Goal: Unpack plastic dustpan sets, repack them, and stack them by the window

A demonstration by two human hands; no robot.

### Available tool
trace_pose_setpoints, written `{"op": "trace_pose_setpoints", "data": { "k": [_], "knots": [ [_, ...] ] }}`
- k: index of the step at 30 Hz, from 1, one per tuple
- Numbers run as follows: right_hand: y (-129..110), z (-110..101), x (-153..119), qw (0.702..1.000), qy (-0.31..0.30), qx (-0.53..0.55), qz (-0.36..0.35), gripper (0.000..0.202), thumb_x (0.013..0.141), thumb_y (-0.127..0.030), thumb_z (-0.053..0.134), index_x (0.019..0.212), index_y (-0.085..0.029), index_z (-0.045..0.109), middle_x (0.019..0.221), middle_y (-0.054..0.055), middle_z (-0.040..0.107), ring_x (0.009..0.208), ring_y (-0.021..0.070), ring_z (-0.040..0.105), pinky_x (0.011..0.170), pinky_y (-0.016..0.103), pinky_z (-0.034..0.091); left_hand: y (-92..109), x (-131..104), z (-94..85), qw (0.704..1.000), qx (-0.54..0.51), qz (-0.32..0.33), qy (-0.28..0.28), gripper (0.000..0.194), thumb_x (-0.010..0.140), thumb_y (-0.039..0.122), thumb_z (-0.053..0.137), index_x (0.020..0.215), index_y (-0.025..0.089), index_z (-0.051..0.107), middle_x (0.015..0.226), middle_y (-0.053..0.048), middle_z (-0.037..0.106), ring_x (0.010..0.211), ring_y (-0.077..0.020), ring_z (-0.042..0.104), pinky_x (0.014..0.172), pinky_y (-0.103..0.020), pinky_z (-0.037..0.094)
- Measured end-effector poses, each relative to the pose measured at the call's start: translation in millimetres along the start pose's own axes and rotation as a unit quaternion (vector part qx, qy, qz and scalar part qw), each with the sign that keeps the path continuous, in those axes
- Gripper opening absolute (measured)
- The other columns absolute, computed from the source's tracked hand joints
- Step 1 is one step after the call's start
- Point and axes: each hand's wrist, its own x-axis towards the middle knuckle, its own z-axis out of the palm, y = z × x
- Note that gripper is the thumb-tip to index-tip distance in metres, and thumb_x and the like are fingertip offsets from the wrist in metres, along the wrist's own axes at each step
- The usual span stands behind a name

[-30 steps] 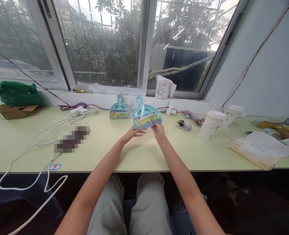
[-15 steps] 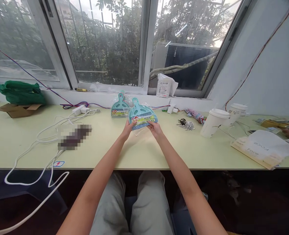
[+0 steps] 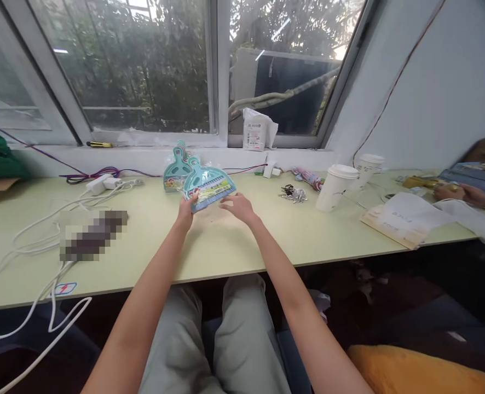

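Observation:
A turquoise dustpan with a brush (image 3: pixel 210 187), a small packaged set in clear plastic with a printed label, is tilted above the table. My left hand (image 3: pixel 187 210) grips its lower left corner, thumb on the front. At its lower right edge, my right hand (image 3: pixel 240 208) has its fingers apart; whether the fingertips touch the wrap I cannot tell. Right behind stand more dustpan sets (image 3: pixel 174 171) of the same kind, stacked and partly hidden by the held one.
White paper cups (image 3: pixel 336 189), keys (image 3: pixel 294 193) and a paper bag (image 3: pixel 402 216) lie to the right. White cables (image 3: pixel 33 249) and a power adapter (image 3: pixel 98 184) are on the left. At far right shows another person's hand (image 3: pixel 468 194). A tissue pack (image 3: pixel 254 131) stands on the sill.
My view has turned to the right. The right hand has let go of the dustpan's edge and spread its fingers. The dustpan is now tilted, its right side higher, in my left hand.

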Motion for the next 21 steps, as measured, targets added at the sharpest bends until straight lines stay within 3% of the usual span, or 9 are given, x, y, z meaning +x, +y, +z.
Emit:
{"op": "trace_pose_setpoints", "data": {
  "k": [2,5,9,12,17,21],
  "knots": [
    [5,3,-1,0.984,0.009,-0.168,-0.055,0.045,0.079,-0.023,0.069,0.123,-0.033,0.062,0.123,0.008,0.060,0.120,0.0271,0.047,0.101,0.043,0.037,2,3,-5.5,1.000,0.000,0.013,0.024,0.048,0.072,0.014,0.065,0.118,0.020,0.055,0.106,-0.006,0.068,0.090,-0.0203,0.067,0.076,-0.039,0.060],
    [14,6,-2,0.944,0.032,-0.316,-0.091,0.054,0.087,-0.010,0.053,0.136,-0.032,0.049,0.134,0.012,0.051,0.126,0.0281,0.039,0.104,0.047,0.031,-1,5,-11.7,1.000,-0.003,0.001,0.025,0.049,0.073,0.011,0.064,0.120,0.019,0.054,0.097,-0.006,0.069,0.080,-0.0180,0.069,0.070,-0.035,0.061],
    [25,6,0,0.903,0.024,-0.396,-0.165,0.045,0.089,-0.008,0.046,0.130,-0.026,0.051,0.143,0.012,0.044,0.129,0.0295,0.037,0.102,0.047,0.032,-7,5,-12.1,0.996,-0.029,-0.079,0.041,0.037,0.075,0.006,0.058,0.111,0.011,0.058,0.084,-0.006,0.069,0.068,-0.0147,0.067,0.063,-0.027,0.059],
    [31,6,3,0.883,0.013,-0.406,-0.235,0.036,0.089,-0.008,0.047,0.121,-0.023,0.056,0.142,0.011,0.046,0.131,0.0282,0.038,0.102,0.046,0.032,-7,3,-13.0,0.990,-0.046,-0.117,0.060,0.035,0.075,0.003,0.052,0.109,0.011,0.060,0.082,-0.005,0.069,0.065,-0.0135,0.066,0.059,-0.023,0.059],
    [34,12,5,0.912,0.041,-0.313,-0.263,0.024,0.095,-0.012,0.038,0.104,-0.019,0.060,0.123,0.011,0.061,0.125,0.0220,0.048,0.099,0.038,0.036,2,3,-25.3,0.974,-0.008,-0.219,0.057,0.039,0.078,0.007,0.049,0.115,0.012,0.058,0.084,-0.008,0.070,0.067,-0.0149,0.067,0.058,-0.025,0.059],
    [31,13,4,0.955,0.037,-0.204,-0.214,0.018,0.094,-0.017,0.041,0.097,-0.020,0.058,0.107,0.007,0.068,0.098,0.0193,0.062,0.089,0.034,0.042,11,2,-32.8,0.963,-0.031,-0.266,-0.017,0.041,0.085,0.022,0.047,0.122,0.008,0.054,0.097,-0.016,0.069,0.085,-0.0248,0.070,0.068,-0.037,0.061]
  ]
}}
